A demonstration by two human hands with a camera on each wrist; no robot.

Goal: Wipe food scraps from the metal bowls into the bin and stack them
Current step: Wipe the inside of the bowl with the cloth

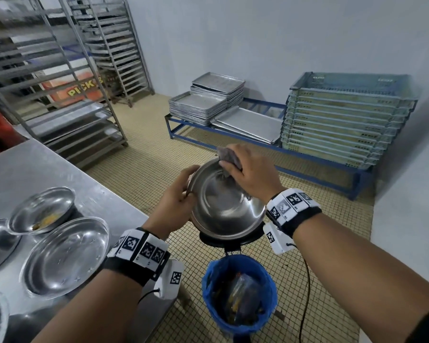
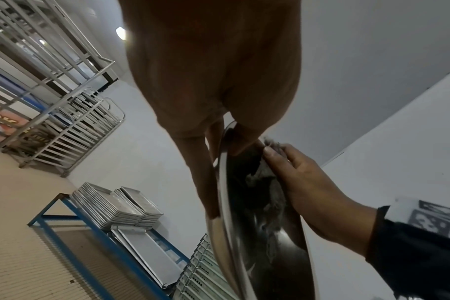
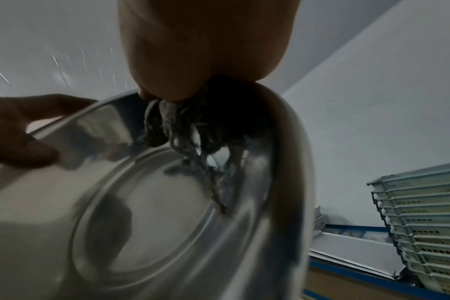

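**Bowl wiped over bin, fingers partly hidden**

While the left hand (image 1: 175,199) gripped the tilted metal bowl (image 1: 224,204) by its rim above the bin (image 1: 238,293), the right hand (image 1: 248,172) clutched a grey rag (image 3: 193,130) against the bowl's inner wall. Right fingertips were hidden behind the rag. More bowls (image 1: 65,253) sat on the desk (image 1: 35,169), some cut off at frame edge; the bin's contents were unclear.

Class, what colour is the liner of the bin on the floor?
Blue; the bin liner shows best in the head view.
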